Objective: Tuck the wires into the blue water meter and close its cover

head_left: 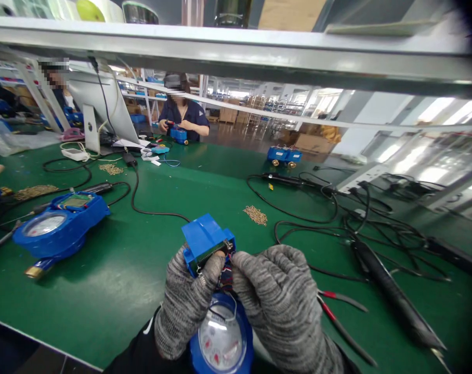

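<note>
Both my hands wear grey knitted gloves and meet low in the middle of the view. My left hand [187,306] grips a blue plastic cover [202,238] with a green circuit board on its underside. The fingertips of my right hand [277,296] pinch the thin wires at the board's right edge. Under my hands stands a blue water meter [222,340] with a round clear dial, joined to the board by those wires.
A second blue meter [59,226] lies to the left on the green bench [142,259]. Red-handled pliers [337,311], an electric screwdriver [392,293], black cables [337,213] and a screw pile [255,214] lie right. Across the bench a person [181,111] works.
</note>
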### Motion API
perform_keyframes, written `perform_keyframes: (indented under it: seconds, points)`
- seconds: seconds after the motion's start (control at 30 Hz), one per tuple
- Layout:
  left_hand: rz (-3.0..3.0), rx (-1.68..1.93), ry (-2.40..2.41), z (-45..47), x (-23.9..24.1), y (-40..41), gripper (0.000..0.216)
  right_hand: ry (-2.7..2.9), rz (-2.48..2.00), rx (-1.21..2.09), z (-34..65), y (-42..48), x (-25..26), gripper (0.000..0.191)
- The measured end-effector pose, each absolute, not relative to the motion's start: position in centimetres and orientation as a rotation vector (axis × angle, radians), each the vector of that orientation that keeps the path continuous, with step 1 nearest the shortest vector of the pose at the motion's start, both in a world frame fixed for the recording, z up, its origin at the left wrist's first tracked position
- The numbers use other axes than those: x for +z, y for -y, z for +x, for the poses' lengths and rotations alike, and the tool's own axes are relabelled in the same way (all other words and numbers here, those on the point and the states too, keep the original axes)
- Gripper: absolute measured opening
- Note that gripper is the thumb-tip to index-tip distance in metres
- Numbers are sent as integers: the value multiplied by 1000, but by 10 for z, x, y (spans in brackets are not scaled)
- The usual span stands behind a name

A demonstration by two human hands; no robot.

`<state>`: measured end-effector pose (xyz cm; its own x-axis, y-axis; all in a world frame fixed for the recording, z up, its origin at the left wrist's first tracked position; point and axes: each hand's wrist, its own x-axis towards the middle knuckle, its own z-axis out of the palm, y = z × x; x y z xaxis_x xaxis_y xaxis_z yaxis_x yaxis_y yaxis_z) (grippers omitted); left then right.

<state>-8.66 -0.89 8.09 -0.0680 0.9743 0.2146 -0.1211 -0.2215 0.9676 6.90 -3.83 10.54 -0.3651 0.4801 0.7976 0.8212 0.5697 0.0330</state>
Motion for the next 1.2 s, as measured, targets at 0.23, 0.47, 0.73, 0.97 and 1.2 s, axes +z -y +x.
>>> perform_keyframes:
  seconds: [0.23, 0.47, 0.73, 0.97, 1.2]
  points:
    - [1297, 1432, -1095, -86, 82, 8, 30, 2108, -1091, -613, 80, 29, 113, 25]
    - [1297, 1340, -975, -89, 84, 5, 30, 2147, -1124, -370, 87, 20, 118, 21]
    - [1258, 1272, -939, -92, 82, 1, 33, 2246, -1003, 61, 110, 25, 115, 26]
    - [1317, 1343, -930, -97, 84, 0, 33, 1782, -682, 1536, 117, 10, 118, 32]
    - [1197, 1545, -1012, -104, 77, -10, 39, 1754, -940, 1294, 107, 23, 112, 13]
